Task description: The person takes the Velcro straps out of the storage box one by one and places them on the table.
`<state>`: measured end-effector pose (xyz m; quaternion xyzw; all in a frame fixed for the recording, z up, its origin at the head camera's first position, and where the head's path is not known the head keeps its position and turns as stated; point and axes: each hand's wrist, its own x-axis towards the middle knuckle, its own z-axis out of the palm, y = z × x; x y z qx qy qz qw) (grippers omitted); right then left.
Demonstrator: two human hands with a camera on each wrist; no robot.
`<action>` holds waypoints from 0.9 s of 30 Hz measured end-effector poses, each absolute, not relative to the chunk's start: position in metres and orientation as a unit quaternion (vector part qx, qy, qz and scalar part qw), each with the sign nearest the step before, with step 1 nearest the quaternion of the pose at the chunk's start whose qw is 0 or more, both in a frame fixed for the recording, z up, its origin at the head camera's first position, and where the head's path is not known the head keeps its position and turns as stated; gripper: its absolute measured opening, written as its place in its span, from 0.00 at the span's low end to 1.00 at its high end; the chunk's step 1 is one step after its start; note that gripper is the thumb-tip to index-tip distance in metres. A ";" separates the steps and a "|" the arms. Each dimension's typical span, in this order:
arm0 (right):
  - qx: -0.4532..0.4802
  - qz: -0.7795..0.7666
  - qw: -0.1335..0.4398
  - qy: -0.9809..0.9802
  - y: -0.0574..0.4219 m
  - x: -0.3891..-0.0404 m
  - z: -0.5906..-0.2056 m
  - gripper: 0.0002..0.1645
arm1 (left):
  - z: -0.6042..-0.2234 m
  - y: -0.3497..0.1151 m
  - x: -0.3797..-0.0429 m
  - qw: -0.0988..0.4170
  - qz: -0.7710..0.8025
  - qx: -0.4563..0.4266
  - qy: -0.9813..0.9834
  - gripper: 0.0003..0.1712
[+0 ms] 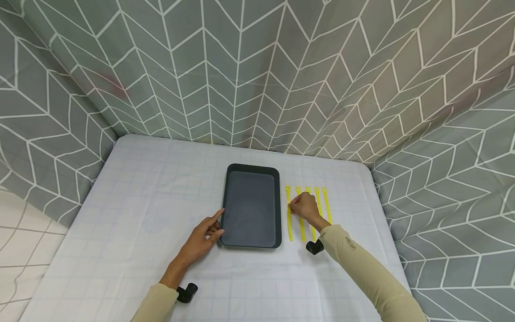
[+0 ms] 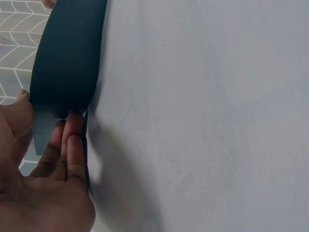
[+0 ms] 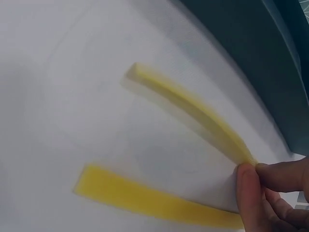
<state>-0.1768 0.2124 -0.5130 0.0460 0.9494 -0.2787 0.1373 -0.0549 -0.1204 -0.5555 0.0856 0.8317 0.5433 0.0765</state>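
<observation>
A dark grey baking tray [image 1: 251, 246] lies upright on the white cloth. Its left rim is held by my left hand [image 1: 203, 237]; in the left wrist view the thumb [image 2: 19, 113] is at the rim and the fingers [image 2: 75, 145] lie against the outer wall. Right of the tray, several yellow cable straps with slotted heads lie in a row. My right hand [image 1: 304, 206] pinches the leftmost cable strap [image 3: 193, 108] between thumb and index finger, its free end bowed up off the cloth. Another cable strap [image 3: 140, 195] lies flat beside it, partly behind the fingers.
The table [image 1: 120, 214] is covered by a white cloth with faint grid lines. Patterned grey curtains [image 1: 249, 80] hang along its back and sides. White floor tiles [image 1: 24, 241] show at the left. A black wrist camera [image 1: 314, 247] sits beneath the right forearm.
</observation>
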 end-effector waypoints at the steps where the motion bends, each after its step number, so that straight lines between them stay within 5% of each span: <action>1: 0.043 -0.276 0.135 0.951 0.213 -0.176 -0.514 0.09 | -0.556 -0.120 -0.055 0.077 0.545 0.087 0.831 0.37; 14: 0.017 -0.257 0.111 0.960 0.217 -0.175 -0.512 0.12 | -0.557 -0.125 -0.062 0.079 0.529 0.113 0.837 0.37; 27: -0.168 -0.153 0.005 0.974 0.255 -0.173 -0.483 0.32 | -0.510 -0.174 -0.070 -0.044 0.347 0.076 0.934 0.31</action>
